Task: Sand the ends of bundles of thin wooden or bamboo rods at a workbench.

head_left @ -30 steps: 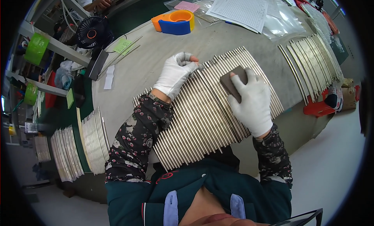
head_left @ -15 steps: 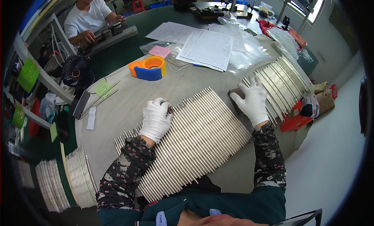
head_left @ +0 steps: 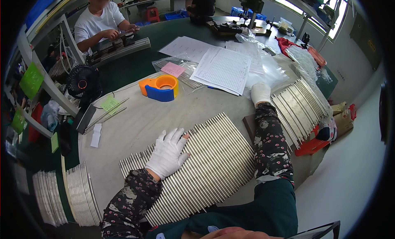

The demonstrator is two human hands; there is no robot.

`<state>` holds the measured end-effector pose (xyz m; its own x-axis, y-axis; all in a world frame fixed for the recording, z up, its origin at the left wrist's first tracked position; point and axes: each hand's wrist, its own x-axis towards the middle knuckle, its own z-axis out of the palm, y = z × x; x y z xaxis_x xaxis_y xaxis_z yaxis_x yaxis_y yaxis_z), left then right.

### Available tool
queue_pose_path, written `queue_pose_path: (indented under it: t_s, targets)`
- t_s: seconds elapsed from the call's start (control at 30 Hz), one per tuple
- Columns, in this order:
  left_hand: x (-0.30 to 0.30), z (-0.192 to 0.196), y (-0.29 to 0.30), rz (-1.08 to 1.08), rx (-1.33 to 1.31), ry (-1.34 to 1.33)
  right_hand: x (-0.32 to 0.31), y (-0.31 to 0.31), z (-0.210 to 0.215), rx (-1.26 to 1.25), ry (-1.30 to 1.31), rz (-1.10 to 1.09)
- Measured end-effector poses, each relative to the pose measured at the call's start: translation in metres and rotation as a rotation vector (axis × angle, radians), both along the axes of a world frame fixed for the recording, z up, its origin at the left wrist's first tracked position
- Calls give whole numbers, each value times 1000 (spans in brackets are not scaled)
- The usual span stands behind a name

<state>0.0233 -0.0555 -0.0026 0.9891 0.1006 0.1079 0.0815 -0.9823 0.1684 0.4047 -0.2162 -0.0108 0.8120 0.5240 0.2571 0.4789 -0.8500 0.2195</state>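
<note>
A broad fanned row of thin silvery metal rods (head_left: 210, 167) lies side by side on the grey table in front of me. My left hand (head_left: 168, 153), in a white glove with bare fingertips showing, rests on the row's left part with its fingers spread. Beyond the row, my right hand (head_left: 261, 93), also gloved in white, reaches to the edge of the clear plastic bags (head_left: 271, 74). Its fingers are hidden, so whether it holds anything does not show. Right beside it stands a second bundle of rods (head_left: 299, 109). A dark block (head_left: 249, 125) sits partly behind my right forearm.
An orange and blue tape dispenser (head_left: 160, 87), printed sheets (head_left: 222, 70) and a pink note (head_left: 173, 69) lie beyond the rods. To the left are a small black fan (head_left: 83, 81) and more rod bundles (head_left: 82, 193). A co-worker (head_left: 98, 25) handles something across the table.
My right hand has moved from the near end of the right rod bundle farther away, to the plastic bags. My left hand has opened out flat on the rods. The view has shifted slightly.
</note>
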Motion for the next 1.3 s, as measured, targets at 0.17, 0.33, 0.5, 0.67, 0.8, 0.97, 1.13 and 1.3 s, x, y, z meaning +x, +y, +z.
queue_pose_path:
  t_s: [0.17,0.33,0.5,0.67,0.8,0.97,1.13,1.3]
  targets:
    - [-2,4,0,13,-1,-10,-2,-16,30,221,-111,-135]
    - [-4,-3,0,19,-25,-20,-7,-70,69,238,23,-258]
    - [-8,-3,7,48,-100,-97,-27,-97,86,937,-92,-171]
    - [-64,21,33,140,62,-221,-143,-81,105,1090,52,511]
    - [-123,9,75,305,52,-220,-189,-56,72,655,98,672]
    - [-156,-11,67,377,85,-99,-259,-21,76,430,69,677]
    - [-128,-25,43,365,181,-180,-295,59,38,351,312,1106]
    - [-105,-8,30,501,78,-114,-317,98,15,49,324,908]
